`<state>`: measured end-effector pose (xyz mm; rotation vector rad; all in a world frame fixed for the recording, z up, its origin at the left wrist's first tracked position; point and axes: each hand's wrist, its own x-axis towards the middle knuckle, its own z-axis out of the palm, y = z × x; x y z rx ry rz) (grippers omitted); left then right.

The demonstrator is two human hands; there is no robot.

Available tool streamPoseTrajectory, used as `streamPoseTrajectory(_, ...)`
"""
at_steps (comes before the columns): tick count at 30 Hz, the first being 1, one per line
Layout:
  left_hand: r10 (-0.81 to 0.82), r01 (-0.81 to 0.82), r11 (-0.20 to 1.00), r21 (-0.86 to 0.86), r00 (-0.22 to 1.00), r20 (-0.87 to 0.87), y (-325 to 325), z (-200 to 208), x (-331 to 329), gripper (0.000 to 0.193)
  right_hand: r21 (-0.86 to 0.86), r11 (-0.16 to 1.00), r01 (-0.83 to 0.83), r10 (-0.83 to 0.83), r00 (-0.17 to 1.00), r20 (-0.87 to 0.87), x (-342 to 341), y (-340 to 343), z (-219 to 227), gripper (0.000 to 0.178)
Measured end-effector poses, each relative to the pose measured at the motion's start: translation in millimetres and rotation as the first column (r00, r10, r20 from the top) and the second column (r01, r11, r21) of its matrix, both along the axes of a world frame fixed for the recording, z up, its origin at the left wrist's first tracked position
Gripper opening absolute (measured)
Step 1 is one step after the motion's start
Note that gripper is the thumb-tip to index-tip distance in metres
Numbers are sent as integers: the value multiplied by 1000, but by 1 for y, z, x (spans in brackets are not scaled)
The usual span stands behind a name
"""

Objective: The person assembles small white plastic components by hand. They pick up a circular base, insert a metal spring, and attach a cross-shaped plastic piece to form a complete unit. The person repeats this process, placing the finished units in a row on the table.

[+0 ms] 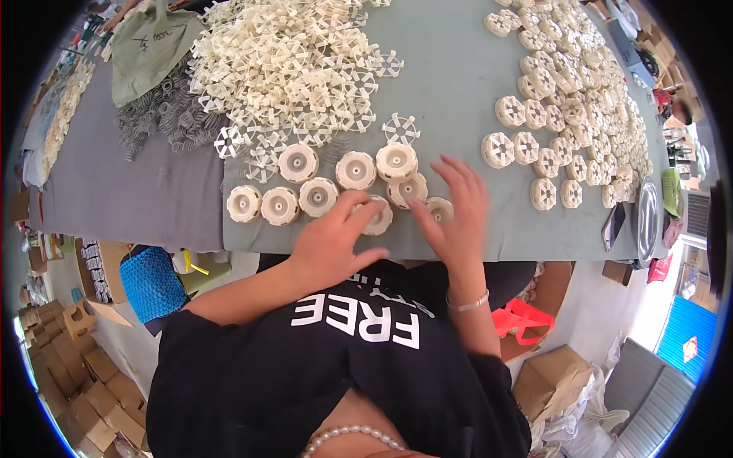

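Observation:
Several cream round plastic housings with a recessed centre, one of them a housing (318, 197) in the front group, sit near the table's front edge. My left hand (333, 238) reaches over this group, its fingertips on a nearer housing (379, 220) and its thumb stretched out apart. My right hand (461, 214) is spread, its thumb close to another housing (440, 208) that it partly covers; contact there is unclear. One housing (396, 161) overlaps the housing (409, 189) just in front of it. A spoked plastic ring (401, 129) lies just behind them.
A big heap of spoked rings (282, 65) covers the far left. Beside it are grey metal springs (172, 114) under a green cloth bag (153, 49). Many assembled round parts (546, 163) spread across the right. A phone (613, 227) and an oval tray (647, 217) lie at the right edge.

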<state>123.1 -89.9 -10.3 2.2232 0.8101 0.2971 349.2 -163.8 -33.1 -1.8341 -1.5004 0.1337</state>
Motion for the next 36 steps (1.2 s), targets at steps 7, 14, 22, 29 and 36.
streamPoseTrajectory(7, 78, -35, 986, -165, 962, 263, 1, -11, -9, 36, -50, 987, -151, 150, 988, -23, -5, 67, -14, 33)
streamPoseTrajectory(14, 233, -42, 872, -488, 912, 337, 7, -23, -20, 20, -175, 978, -118, 90, 983, -159, 3, 72, -2, 25)
streamPoseTrajectory(22, 455, 136, 311, -941, 848, 273, 5, -17, -17, 20, -203, 957, -206, 197, 978, -62, 14, 91, -1, 24)
streamPoseTrajectory(29, 439, 201, 88, -976, 872, 219, 9, -23, -19, 23, 13, 971, -239, 229, 943, 243, 62, 153, -21, 24)
streamPoseTrajectory(36, 545, 417, -143, -898, 791, 280, 12, -21, -32, 53, -69, 997, -39, -19, 727, -686, 77, 73, -5, 26)
